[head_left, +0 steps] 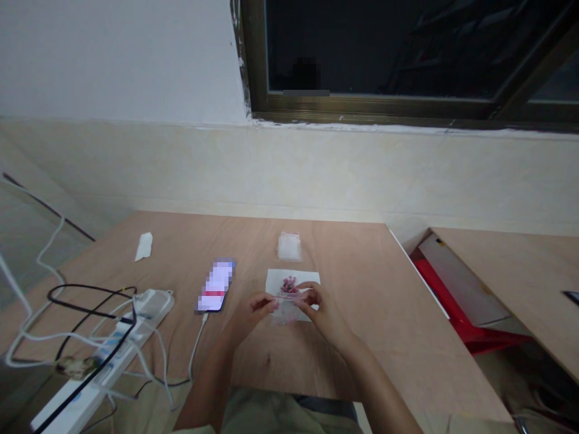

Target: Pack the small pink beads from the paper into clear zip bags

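Between my hands is a small clear zip bag [284, 310] with a pinkish strip along its upper edge. My left hand [256, 308] pinches the bag's left corner between thumb and fingers. The right corner is pinched by my right hand [315, 302]. Under the bag lies a white sheet of paper [275, 278] on the table. A little heap of dark pink beads [289, 284] rests on the paper, just beyond the bag's upper edge. Whether anything is inside the bag I cannot tell.
A stack of clear zip bags [289, 247] lies beyond the paper. Left of my hands is a lit phone [216, 286] on a charging cable. A white power strip [113, 355] with tangled cables sits at the left edge; a white scrap [143, 246] lies farther back.
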A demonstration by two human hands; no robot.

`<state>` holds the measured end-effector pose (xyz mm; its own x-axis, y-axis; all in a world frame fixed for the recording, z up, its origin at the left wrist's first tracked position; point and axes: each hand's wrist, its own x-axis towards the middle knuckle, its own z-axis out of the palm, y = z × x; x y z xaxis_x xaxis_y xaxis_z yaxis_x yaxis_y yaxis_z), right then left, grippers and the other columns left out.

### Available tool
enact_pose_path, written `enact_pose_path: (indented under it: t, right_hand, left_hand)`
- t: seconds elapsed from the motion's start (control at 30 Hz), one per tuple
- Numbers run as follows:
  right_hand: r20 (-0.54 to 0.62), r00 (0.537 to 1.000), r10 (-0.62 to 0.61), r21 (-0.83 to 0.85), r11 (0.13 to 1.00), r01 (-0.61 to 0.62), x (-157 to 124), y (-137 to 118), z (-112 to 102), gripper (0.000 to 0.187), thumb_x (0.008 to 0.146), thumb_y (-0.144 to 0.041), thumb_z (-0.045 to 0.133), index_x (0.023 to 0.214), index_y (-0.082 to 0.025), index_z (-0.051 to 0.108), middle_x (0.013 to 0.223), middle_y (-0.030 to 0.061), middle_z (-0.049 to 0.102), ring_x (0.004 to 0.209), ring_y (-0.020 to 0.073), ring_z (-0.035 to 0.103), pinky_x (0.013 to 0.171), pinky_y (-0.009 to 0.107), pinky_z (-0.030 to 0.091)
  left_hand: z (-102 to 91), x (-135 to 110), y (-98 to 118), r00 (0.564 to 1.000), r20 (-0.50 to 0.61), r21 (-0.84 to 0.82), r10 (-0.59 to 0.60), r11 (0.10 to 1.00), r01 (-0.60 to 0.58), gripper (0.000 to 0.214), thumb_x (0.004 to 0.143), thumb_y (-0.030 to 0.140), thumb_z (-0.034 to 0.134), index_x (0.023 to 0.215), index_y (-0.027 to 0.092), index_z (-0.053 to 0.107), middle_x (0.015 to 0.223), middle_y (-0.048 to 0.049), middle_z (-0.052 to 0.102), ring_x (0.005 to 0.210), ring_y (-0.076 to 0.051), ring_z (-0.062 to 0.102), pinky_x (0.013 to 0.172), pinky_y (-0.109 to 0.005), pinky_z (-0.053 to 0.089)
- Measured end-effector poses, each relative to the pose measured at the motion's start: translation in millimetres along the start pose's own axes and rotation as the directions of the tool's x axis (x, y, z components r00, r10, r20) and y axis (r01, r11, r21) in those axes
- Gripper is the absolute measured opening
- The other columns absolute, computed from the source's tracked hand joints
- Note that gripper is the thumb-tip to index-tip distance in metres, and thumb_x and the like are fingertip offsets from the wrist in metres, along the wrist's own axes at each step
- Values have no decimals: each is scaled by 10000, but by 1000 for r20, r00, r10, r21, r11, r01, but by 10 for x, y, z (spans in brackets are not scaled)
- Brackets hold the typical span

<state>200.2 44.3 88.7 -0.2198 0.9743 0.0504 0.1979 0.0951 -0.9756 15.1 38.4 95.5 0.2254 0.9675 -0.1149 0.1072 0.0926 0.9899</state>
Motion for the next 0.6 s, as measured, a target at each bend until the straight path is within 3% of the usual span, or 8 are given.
enact_pose_path:
  t: [0.2, 0.37, 0.5, 0.6]
  right_hand:
    - [-35, 995, 92, 69, 994, -89, -14, 122, -15, 178, 659, -323, 583, 600, -160, 539, 576, -20, 518, 564, 108, 471, 563, 230, 372]
    - [-75, 992, 99, 44, 994, -96, -92, 90, -12, 165, 652, -314, 585, 588, -166, 550, 583, -13, 527, 576, 115, 465, 572, 233, 362]
    - [-13, 995, 100, 95, 991, -98, -141, 92, 57, 191, 676, -361, 559, 696, -172, 572, 691, 5, 573, 649, 132, 507, 605, 239, 380]
    - [15, 989, 144, 172, 974, -144, -166, 125, 126, 218, 667, -383, 564, 680, -165, 571, 652, 0, 566, 607, 125, 497, 580, 236, 375]
  left_hand:
    - [-1, -22, -51, 1000, 13, 18, -1, 1000, 1, 101, 679, 249, 586, 725, 185, 650, 695, -14, 626, 660, -146, 547, 613, -234, 421]
    - [17, -87, 43, 997, -32, 273, 72, 960, -61, 129, 697, 269, 562, 670, 182, 653, 695, -23, 635, 701, -166, 556, 661, -248, 409]
    - [43, -124, 24, 990, -66, 313, 125, 945, -98, 136, 701, 273, 549, 669, 175, 638, 703, -21, 632, 717, -165, 558, 681, -248, 410]
    - [71, -146, -30, 992, -51, 302, 114, 949, -94, 165, 727, 289, 509, 687, 160, 605, 699, -8, 603, 712, -147, 546, 658, -232, 412]
